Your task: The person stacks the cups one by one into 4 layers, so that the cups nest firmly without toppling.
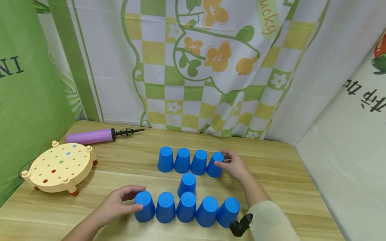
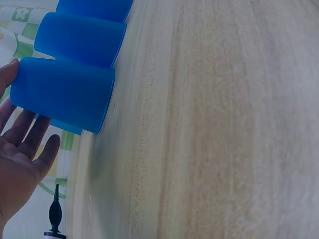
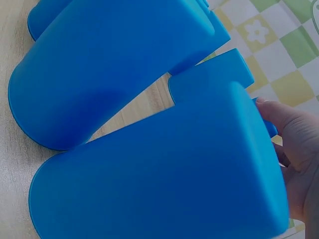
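Observation:
Upside-down blue plastic cups stand in two rows on the wooden table. My left hand (image 1: 118, 203) holds the leftmost cup (image 1: 145, 207) of the near row, thumb on the near side and fingers at the far side. In the left wrist view that cup (image 2: 62, 92) sits between thumb and fingers. At the right end of the far row, my right hand (image 1: 234, 166) grips a cup (image 1: 214, 166) between thumb and fingers. A single cup (image 1: 187, 183) stands between the rows, just behind the near row's middle cup (image 1: 186, 208). The right wrist view shows a large near cup (image 3: 149, 174) partly covering the right hand.
On the left stands a round cream pegged board (image 1: 59, 166) with short legs. Behind it lies a purple hand pump (image 1: 90, 136) with a black nozzle. A patterned curtain (image 1: 199, 59) hangs at the table's back edge. A black device (image 1: 240, 225) is on the right sleeve.

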Demonstrator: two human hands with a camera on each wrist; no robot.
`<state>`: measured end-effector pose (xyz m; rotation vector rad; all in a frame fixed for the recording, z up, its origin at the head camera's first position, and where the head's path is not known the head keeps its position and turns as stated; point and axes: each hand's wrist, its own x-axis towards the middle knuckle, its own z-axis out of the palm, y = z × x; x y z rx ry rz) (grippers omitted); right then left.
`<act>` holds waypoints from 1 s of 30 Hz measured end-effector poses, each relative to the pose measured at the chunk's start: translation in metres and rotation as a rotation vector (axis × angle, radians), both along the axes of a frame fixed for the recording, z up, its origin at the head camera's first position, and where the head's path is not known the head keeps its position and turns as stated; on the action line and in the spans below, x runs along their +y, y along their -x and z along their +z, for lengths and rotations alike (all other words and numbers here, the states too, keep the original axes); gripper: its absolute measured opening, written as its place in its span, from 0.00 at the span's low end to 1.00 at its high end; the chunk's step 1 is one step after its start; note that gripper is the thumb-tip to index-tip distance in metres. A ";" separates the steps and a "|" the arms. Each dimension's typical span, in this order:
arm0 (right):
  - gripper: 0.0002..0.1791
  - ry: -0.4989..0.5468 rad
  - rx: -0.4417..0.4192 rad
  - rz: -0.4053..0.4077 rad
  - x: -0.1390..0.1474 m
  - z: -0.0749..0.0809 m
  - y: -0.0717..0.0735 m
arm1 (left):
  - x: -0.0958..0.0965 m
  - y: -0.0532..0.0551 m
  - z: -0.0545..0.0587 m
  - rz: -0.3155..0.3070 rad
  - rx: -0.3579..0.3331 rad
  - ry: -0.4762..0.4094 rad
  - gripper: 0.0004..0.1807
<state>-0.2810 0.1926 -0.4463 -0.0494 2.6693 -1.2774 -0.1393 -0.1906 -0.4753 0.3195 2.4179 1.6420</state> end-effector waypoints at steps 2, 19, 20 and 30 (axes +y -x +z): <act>0.35 0.006 0.000 0.004 0.002 0.001 -0.002 | 0.000 0.000 0.000 -0.001 -0.002 -0.002 0.30; 0.31 0.081 0.110 0.072 0.045 0.010 -0.074 | 0.001 -0.001 -0.004 0.009 -0.008 -0.034 0.30; 0.30 0.081 0.124 0.086 0.047 0.009 -0.081 | 0.001 -0.001 -0.004 0.005 -0.003 -0.036 0.30; 0.29 0.151 0.117 0.143 0.054 -0.005 -0.130 | 0.002 -0.003 -0.003 0.029 -0.011 -0.048 0.30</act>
